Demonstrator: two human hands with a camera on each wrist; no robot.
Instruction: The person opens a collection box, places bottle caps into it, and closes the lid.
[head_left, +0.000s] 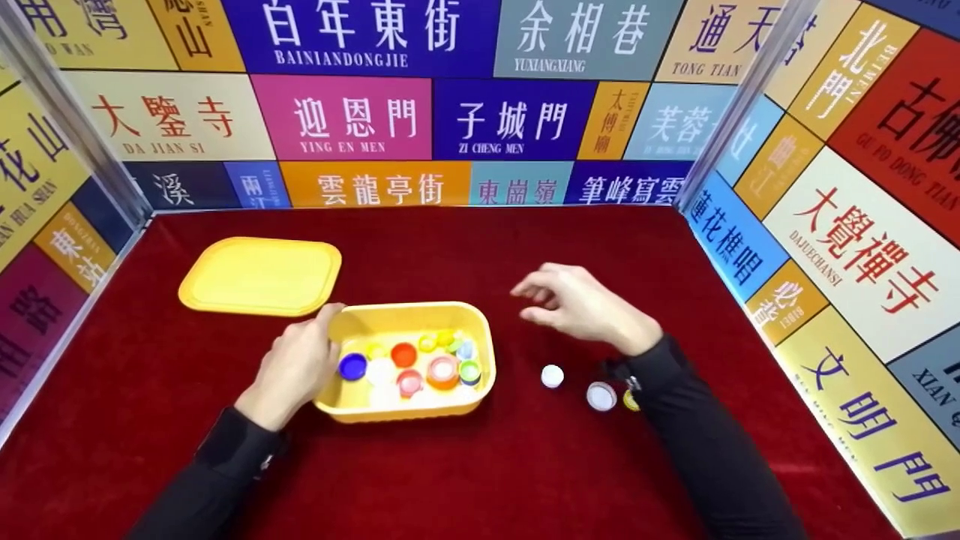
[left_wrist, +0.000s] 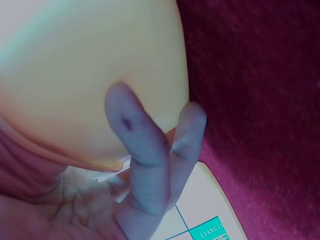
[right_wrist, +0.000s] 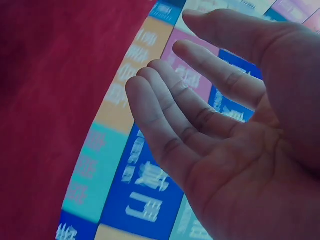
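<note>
A yellow plastic box (head_left: 405,412) sits on the red cloth, holding several small bottle caps. Among them are a blue cap (head_left: 352,367), a red cap (head_left: 403,355) and a green-rimmed cap (head_left: 469,372). My left hand (head_left: 294,369) grips the box's left side; in the left wrist view, its fingers (left_wrist: 145,155) lie along the outer wall. To the right of the box, my right hand (head_left: 581,306) hovers over the cloth with loosely bent fingers. Its palm shows bare in the right wrist view.
A yellow lid (head_left: 262,276) lies behind the box to the left. On the cloth below my right hand are a white cap (head_left: 552,376), a pale cap (head_left: 601,396) and a yellow cap (head_left: 631,400), partly hidden by my sleeve. Printed panels (head_left: 352,120) wall the table.
</note>
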